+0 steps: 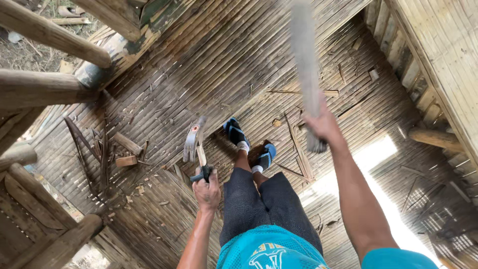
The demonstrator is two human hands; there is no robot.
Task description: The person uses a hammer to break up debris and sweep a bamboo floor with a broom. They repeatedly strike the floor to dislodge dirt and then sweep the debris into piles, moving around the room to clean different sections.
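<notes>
My left hand (207,189) grips the handle of a small hatchet (194,142), whose metal head points up and away from me. My right hand (322,124) is raised higher and closed around a long flat strip of bamboo (304,60). The strip is blurred and reaches past the top of the view. Below both hands I see my legs in dark shorts (264,209) and my feet in blue sandals (249,142), standing on a woven bamboo floor (209,65).
Round wooden poles (50,35) and a railing (40,219) stand at the left. Cut blocks and slivers (124,149) lie on the floor left of my feet. A bamboo wall (438,60) runs along the right, with a sunlit patch (378,189) beside it.
</notes>
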